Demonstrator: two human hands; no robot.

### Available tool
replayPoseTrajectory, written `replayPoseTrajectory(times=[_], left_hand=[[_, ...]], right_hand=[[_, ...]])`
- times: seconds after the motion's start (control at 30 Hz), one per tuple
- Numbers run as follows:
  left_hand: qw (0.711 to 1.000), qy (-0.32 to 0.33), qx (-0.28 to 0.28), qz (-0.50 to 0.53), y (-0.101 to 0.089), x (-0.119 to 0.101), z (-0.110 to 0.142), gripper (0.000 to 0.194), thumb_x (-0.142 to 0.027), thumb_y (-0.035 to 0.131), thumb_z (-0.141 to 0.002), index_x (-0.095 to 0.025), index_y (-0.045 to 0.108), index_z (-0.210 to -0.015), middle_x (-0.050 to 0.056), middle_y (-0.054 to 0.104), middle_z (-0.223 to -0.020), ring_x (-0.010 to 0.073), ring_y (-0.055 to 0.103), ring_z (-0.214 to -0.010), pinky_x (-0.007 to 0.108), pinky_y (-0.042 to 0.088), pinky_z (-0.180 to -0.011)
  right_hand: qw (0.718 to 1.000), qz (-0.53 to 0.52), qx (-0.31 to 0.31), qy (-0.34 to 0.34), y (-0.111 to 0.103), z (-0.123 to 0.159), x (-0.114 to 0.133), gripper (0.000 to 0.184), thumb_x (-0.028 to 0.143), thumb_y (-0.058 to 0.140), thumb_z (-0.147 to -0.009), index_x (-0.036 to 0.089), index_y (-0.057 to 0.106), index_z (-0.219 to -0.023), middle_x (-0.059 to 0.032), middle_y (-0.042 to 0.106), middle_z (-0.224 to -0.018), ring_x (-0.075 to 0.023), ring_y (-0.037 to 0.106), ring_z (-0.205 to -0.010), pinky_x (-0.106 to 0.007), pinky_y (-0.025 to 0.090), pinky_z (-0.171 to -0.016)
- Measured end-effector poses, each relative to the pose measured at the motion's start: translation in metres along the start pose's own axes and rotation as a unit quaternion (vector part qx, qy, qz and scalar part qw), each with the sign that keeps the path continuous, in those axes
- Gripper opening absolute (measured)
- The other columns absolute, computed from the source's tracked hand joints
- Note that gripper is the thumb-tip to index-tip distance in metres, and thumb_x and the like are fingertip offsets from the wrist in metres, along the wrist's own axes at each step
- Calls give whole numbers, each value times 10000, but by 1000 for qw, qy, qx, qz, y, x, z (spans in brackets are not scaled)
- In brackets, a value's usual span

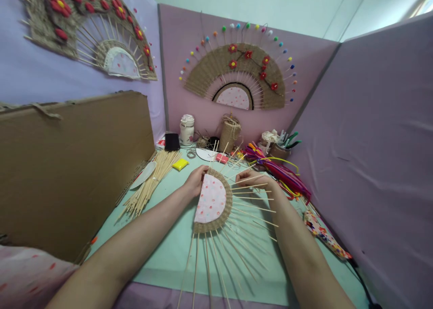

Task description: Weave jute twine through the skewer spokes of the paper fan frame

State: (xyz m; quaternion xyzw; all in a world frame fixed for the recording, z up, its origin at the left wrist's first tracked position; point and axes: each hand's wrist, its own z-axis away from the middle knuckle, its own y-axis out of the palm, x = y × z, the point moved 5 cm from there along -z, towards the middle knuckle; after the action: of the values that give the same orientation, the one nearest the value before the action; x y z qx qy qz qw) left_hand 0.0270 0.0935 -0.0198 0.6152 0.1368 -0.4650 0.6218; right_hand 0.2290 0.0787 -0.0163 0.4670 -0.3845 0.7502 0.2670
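A half-round fan frame (211, 200) is held up over the table, its straight side to the left. Its middle is white cloth with red dots, edged by a woven twine band (228, 200). Thin bamboo sticks (252, 205) spread out from the band to the right and downward. My left hand (196, 181) grips the upper left corner of the frame. Among the upper sticks, my right hand (251, 179) has its fingers pinched together by the band; what they hold is too small to make out.
Loose bamboo sticks (152, 182) and a yellow packet (180, 164) lie at left, beside a cardboard panel (77, 164). Behind stand a white jar (187, 129) and a twine spool (230, 133). Coloured pipe cleaners (280, 171) and a floral pouch (324, 234) lie right. A finished fan (237, 74) hangs behind.
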Motion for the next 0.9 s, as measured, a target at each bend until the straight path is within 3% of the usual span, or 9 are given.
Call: replayPoseTrajectory(times=[0.4,0.67,0.9], left_hand=[[1000,19,3,-12,0,1,1,99,-136,655,-645,-137,565,-685,-3,607,-565,117,581,-501,248,470,-558],[998,-40,25,-30,4,5,3,93,-158,621,-695,-104,629,-770,34,629,-597,133,606,-553,256,484,-593],[992,-45,68,-97,7,5,9,198,-87,708,-621,-108,640,-806,38,647,-648,104,595,-544,218,473,-561]], right_hand=[[1000,-7,1,4,-5,-1,-8,331,435,673,-642,128,599,-740,46,476,-557,-56,378,-488,-187,255,-449],[999,-19,-34,14,-11,-1,-18,310,418,686,-631,141,569,-708,52,458,-558,-54,374,-487,-182,281,-462],[999,-34,-39,18,-10,0,-18,321,422,701,-624,139,581,-717,36,485,-552,-65,377,-496,-194,271,-460]])
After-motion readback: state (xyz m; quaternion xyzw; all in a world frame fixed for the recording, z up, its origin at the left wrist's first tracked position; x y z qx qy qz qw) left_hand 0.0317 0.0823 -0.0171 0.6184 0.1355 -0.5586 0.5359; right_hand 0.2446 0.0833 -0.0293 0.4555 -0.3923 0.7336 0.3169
